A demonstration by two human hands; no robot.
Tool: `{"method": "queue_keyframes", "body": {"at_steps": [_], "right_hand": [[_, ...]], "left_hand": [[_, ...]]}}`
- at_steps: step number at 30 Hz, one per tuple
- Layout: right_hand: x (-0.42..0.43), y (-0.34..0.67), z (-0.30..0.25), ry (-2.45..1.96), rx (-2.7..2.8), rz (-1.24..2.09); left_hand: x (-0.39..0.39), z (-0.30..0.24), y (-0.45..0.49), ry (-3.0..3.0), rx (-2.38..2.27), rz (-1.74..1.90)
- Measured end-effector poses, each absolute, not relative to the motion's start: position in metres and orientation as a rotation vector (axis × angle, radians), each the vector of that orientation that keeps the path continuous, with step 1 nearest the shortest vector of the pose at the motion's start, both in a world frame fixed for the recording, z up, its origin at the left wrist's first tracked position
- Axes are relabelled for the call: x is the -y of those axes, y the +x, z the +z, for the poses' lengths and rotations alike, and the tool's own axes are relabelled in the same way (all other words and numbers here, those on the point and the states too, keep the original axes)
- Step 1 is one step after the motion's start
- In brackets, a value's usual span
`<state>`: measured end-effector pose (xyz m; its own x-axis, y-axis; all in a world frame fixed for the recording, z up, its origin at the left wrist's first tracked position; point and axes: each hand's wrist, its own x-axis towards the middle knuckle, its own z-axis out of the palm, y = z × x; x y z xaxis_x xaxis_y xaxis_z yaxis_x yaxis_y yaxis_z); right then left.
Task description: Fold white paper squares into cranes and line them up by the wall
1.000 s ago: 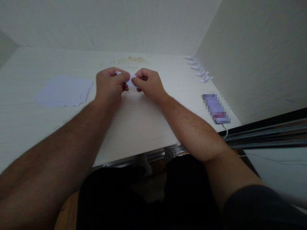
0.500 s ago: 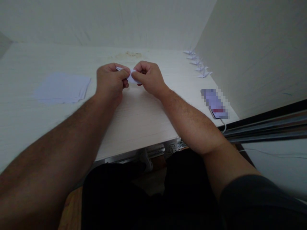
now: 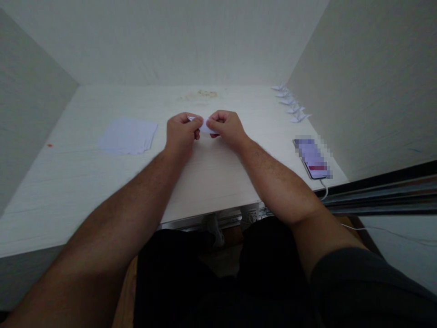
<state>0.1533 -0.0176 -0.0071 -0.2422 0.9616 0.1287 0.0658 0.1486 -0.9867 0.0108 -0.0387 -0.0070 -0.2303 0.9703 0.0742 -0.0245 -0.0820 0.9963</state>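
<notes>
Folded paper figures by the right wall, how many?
5 folded paper figures, in one row beside the right wall: the first at the far end, then three successively nearer, the fifth closest to the phone. Overlap could hide another.

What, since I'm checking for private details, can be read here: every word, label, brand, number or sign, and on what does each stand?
No text can be read.
Phone screen: pixelated, unreadable.
Shoes: too small and dark to tell.
Held paper, stacked sheets, paper birds: no writing visible.
</notes>
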Motion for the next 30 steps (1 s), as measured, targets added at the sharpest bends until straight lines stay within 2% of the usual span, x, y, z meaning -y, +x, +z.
{"method": "queue_keyframes", "body": {"at_steps": [13, 30], "right_hand": [[0.023, 0.154, -0.011, -1.114, 1.439, 1.231], [0.026, 0.159, -0.019, -1.145, 1.429, 1.189]], "left_hand": [[0.045, -0.003, 0.011, 1.0, -1.215, 1.448], [0.053, -0.011, 0.001, 1.222, -1.231, 1.296]]}}
